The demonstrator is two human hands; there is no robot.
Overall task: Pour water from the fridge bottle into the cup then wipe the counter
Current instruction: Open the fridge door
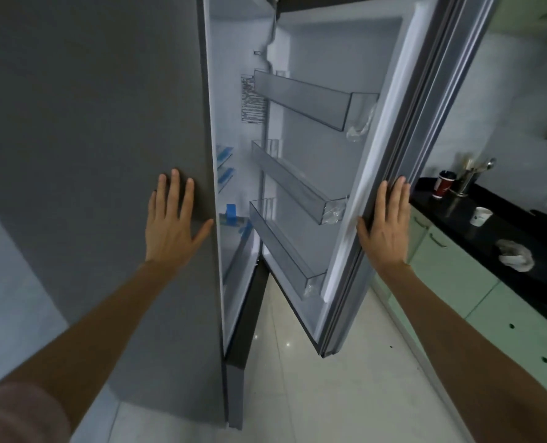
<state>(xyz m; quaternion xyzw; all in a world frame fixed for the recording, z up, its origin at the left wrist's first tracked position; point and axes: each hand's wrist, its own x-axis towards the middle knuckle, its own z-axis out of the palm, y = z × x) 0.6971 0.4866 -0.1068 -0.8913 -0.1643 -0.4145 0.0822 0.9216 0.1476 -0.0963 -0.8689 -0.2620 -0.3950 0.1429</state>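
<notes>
A grey fridge (105, 107) stands in front of me with its upper door (345, 155) swung open to the right. My left hand (173, 219) lies flat with straight fingers on the fridge's grey side panel. Flat against the door's outer edge rests my right hand (387, 225), fingers straight. The door's three clear shelves (297, 100) hold no bottle that I can see. Inside the compartment, something with a blue cap (232, 215) shows low down. A white cup (480, 215) and a crumpled white cloth (515, 254) lie on the black counter (489, 238) at right.
A red and white paper cup (443, 185) and a metal utensil holder (468, 179) stand at the counter's far end. Pale green cabinets (457, 282) run under the counter. A glossy tiled floor (329, 378) lies below the open door.
</notes>
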